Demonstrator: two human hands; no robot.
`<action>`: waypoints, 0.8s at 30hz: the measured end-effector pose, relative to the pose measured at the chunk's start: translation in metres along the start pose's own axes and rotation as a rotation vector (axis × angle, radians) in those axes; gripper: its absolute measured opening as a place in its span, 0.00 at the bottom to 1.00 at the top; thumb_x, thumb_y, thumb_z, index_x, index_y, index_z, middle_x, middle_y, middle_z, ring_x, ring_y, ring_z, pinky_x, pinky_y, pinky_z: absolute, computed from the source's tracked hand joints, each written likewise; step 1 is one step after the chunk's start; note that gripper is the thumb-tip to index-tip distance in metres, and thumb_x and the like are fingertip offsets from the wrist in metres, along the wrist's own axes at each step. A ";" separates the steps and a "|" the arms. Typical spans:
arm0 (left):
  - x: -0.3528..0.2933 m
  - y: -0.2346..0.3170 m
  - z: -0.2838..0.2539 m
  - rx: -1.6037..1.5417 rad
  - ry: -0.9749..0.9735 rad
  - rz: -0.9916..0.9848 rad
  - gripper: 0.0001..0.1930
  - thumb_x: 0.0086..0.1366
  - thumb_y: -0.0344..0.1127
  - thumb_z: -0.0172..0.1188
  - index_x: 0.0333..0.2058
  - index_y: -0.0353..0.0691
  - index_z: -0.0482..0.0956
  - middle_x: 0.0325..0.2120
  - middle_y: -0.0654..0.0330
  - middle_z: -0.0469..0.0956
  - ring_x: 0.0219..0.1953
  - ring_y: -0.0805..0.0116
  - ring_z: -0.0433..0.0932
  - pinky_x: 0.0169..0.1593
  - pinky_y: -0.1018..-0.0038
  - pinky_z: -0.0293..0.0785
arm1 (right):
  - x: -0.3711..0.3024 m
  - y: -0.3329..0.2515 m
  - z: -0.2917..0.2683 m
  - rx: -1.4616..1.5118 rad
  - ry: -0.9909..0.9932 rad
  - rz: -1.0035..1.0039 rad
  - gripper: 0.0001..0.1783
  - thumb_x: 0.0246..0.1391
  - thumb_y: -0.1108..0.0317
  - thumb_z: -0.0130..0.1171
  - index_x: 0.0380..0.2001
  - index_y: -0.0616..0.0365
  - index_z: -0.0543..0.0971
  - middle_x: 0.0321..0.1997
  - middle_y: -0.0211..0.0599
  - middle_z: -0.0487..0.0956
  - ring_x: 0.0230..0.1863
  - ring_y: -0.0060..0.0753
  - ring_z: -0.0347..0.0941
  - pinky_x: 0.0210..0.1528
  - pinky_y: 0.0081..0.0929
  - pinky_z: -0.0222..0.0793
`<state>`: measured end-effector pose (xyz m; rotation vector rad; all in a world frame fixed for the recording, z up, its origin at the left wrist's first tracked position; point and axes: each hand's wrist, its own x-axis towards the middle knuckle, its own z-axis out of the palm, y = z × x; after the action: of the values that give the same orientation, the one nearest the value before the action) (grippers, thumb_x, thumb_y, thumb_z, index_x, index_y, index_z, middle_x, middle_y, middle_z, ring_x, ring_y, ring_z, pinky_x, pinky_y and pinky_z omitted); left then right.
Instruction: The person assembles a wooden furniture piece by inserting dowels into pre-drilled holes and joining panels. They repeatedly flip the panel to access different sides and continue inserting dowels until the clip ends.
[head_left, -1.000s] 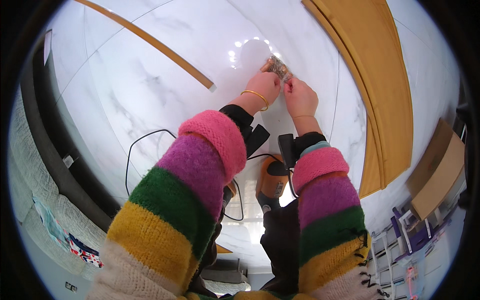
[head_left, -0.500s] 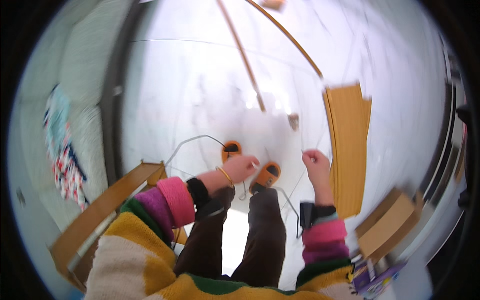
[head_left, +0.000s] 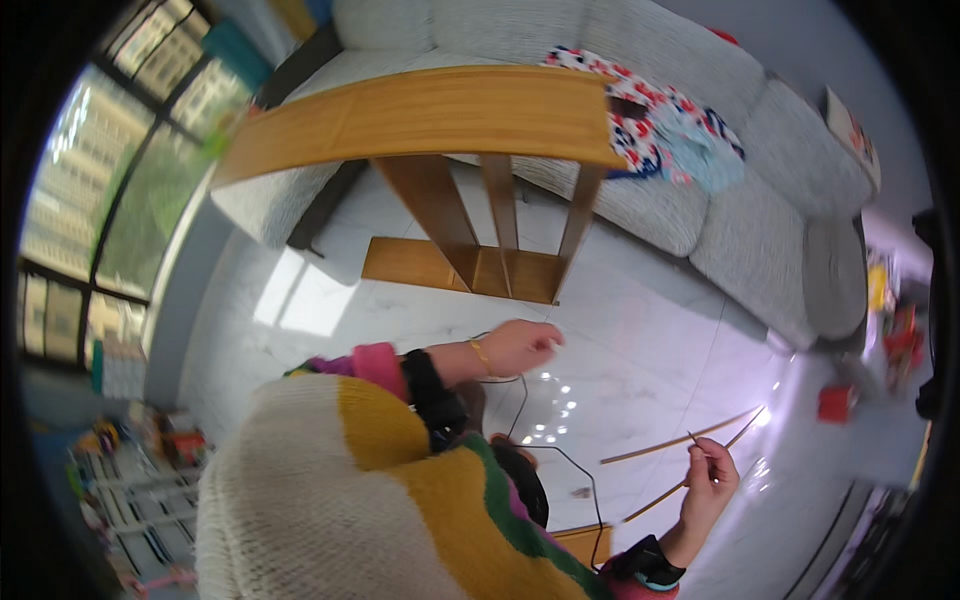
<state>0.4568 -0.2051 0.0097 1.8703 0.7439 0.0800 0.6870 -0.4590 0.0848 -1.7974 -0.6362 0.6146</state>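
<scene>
My left hand (head_left: pixel 515 348), with a gold bangle at the wrist, is loosely closed in front of the wooden shelf frame. Whatever its curled fingers may hold is hidden. Lower right, my right hand (head_left: pixel 710 482) pinches a small, thin, dark piece that sticks up past the fingertips, too small to name. Behind my left hand stands the part-built wooden shelf frame (head_left: pixel 430 112), a long board on top with several uprights running down to a lower board (head_left: pixel 415 262). Neither hand touches it.
Long thin wooden strips (head_left: pixel 650 450) lie on the white floor beyond my right hand, and wooden boards (head_left: pixel 585 543) lie nearer me. A dark cable (head_left: pixel 570 456) crosses the floor by my legs. A grey sofa (head_left: pixel 650 215) with patterned cloth (head_left: pixel 690 140) stands behind the frame.
My view has swung left from the floor and loose boards to the shelf frame and sofa. Both hands are still raised, the right one further from the left.
</scene>
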 end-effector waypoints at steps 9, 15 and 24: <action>-0.067 -0.129 -0.187 -0.275 0.792 -0.188 0.16 0.58 0.34 0.60 0.45 0.37 0.75 0.36 0.56 0.78 0.34 0.70 0.76 0.37 0.76 0.73 | 0.112 -0.140 0.232 -0.135 -0.572 -0.278 0.03 0.49 0.77 0.58 0.29 0.64 0.77 0.23 0.29 0.77 0.18 0.12 0.63 0.20 0.11 0.56; -0.041 -0.123 -0.229 -0.162 1.013 0.028 0.16 0.56 0.34 0.61 0.43 0.35 0.75 0.33 0.53 0.76 0.38 0.62 0.75 0.40 0.73 0.71 | 0.147 -0.177 0.363 -0.177 -0.830 -0.466 0.03 0.49 0.75 0.61 0.28 0.62 0.77 0.22 0.27 0.75 0.21 0.14 0.64 0.23 0.13 0.60; -0.028 -0.104 -0.212 -0.379 1.120 0.102 0.11 0.55 0.26 0.61 0.38 0.32 0.78 0.39 0.55 0.76 0.42 0.64 0.74 0.47 0.73 0.68 | 0.168 -0.185 0.450 -0.196 -0.921 -0.474 0.04 0.51 0.73 0.60 0.29 0.61 0.76 0.23 0.32 0.75 0.20 0.19 0.69 0.23 0.18 0.64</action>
<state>0.3052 -0.0217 0.0187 1.3872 1.2476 1.3138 0.4802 0.0115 0.1157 -1.3808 -1.7297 1.0655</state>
